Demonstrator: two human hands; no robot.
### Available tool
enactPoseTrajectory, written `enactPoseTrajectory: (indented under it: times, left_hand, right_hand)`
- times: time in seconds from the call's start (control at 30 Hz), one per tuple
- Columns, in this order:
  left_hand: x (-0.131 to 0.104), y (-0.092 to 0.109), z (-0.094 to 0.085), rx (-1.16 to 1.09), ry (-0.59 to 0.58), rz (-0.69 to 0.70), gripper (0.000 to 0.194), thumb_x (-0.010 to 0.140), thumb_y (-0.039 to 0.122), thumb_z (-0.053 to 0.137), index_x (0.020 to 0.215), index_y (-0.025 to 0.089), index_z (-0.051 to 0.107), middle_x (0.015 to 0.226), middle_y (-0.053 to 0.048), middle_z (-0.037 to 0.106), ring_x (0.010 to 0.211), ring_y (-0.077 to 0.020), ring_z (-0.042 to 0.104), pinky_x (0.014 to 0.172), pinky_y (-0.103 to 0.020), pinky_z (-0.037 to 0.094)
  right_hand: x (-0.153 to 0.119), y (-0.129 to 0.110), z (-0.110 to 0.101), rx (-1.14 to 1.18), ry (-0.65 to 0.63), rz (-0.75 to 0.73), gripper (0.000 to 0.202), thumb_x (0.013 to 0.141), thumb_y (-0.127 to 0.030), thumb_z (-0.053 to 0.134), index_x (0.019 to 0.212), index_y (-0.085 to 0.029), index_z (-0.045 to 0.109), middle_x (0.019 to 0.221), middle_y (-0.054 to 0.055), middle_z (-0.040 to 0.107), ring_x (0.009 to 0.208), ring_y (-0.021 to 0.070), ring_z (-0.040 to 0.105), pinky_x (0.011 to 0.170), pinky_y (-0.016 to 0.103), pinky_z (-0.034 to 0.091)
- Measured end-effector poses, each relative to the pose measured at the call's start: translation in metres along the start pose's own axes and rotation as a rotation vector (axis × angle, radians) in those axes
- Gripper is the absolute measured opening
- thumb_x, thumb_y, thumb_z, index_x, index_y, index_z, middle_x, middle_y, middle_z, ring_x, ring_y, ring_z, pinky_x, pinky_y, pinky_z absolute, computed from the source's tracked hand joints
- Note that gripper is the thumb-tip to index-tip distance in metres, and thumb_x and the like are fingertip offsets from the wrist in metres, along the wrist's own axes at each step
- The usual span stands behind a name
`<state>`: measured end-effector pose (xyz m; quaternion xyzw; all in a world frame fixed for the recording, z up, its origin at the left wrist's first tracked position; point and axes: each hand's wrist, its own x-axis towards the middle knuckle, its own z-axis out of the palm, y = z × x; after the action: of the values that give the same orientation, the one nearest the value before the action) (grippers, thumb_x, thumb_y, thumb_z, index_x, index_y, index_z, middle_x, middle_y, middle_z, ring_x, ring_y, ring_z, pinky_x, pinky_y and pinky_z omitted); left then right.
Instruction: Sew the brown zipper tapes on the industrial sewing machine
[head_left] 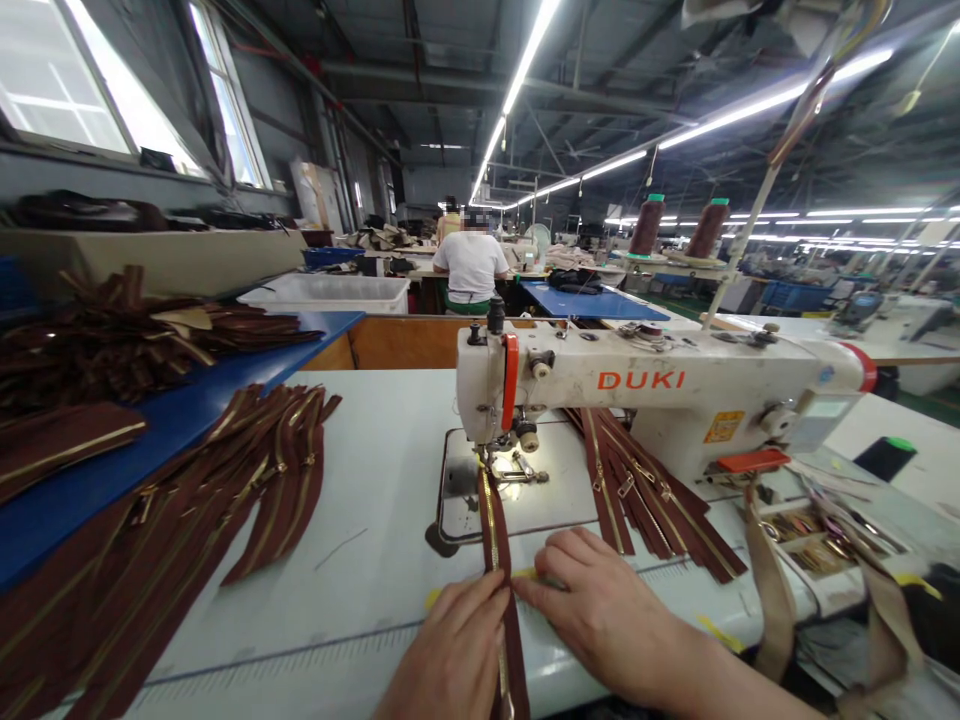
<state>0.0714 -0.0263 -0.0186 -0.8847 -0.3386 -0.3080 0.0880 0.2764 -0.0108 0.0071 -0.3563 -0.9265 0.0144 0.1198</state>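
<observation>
Zipper strip (501, 535): leads from the presser foot (484, 460) of the sewing machine (555, 365), 12 o'clock from my hands, back toward me at 6. My left hand (454, 640) pinches its left edge; my right hand (589, 600), fingers curled, meets its right edge, though whether it grips or merely presses I cannot tell.

Risk, in my judgement: uneven pull between the hands could skew the strip, letting stitching wander onto the metal teeth (491, 512). Fingers carried too near the foot could be caught. Loose strips (210, 490) at 10 o'clock could tangle if dragged.

Markings: "DUKI" in orange-red lettering (641, 380), 1 o'clock; an orange label (724, 427), 2 o'clock, print too small to read.
</observation>
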Motion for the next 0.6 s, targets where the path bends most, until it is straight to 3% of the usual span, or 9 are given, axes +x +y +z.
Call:
enactPoseTrajectory:
  times: [0.1, 0.3, 0.5, 0.6]
  left_hand:
    - [-0.001, 0.0, 0.0, 0.031, 0.014, 0.014, 0.034, 0.088, 0.008, 0.035, 0.115, 0.011, 0.056, 0.109, -0.008, 0.069, 0.1, -0.0175, 0.063, 0.086, -0.027, 0.054]
    - [0.011, 0.005, 0.0, 0.092, 0.029, 0.122, 0.036, 0.086, 0.004, 0.03, 0.102, 0.011, 0.061, 0.102, -0.01, 0.07, 0.097, -0.0199, 0.063, 0.083, -0.03, 0.053]
    - [0.007, 0.006, 0.015, 0.084, -0.169, 0.055, 0.031, 0.081, 0.008, 0.039, 0.098, 0.006, 0.065, 0.098, -0.016, 0.07, 0.086, -0.0254, 0.063, 0.079, -0.036, 0.053]
    - [0.003, 0.002, 0.021, 0.081, -0.198, 0.042, 0.031, 0.08, 0.008, 0.042, 0.1, 0.008, 0.065, 0.101, -0.014, 0.069, 0.085, -0.0252, 0.062, 0.078, -0.035, 0.053]
  right_hand:
    - [0.004, -0.005, -0.003, 0.032, -0.011, 0.098, 0.024, 0.09, -0.018, 0.047, 0.113, -0.021, 0.055, 0.098, 0.006, 0.054, 0.095, 0.022, 0.044, 0.084, 0.036, 0.037]
    - [0.012, -0.017, 0.009, 0.276, 0.14, 0.288, 0.023, 0.09, -0.012, 0.044, 0.106, -0.022, 0.058, 0.1, 0.005, 0.053, 0.096, 0.0204, 0.044, 0.085, 0.034, 0.04]
    - [0.014, -0.02, 0.018, 0.356, 0.213, 0.322, 0.018, 0.088, -0.01, 0.046, 0.095, -0.018, 0.06, 0.094, 0.006, 0.055, 0.091, 0.0204, 0.047, 0.081, 0.035, 0.043]
    - [0.015, -0.018, 0.02, 0.356, 0.215, 0.297, 0.018, 0.088, -0.009, 0.045, 0.092, -0.017, 0.061, 0.092, 0.006, 0.056, 0.089, 0.0202, 0.048, 0.079, 0.034, 0.044]
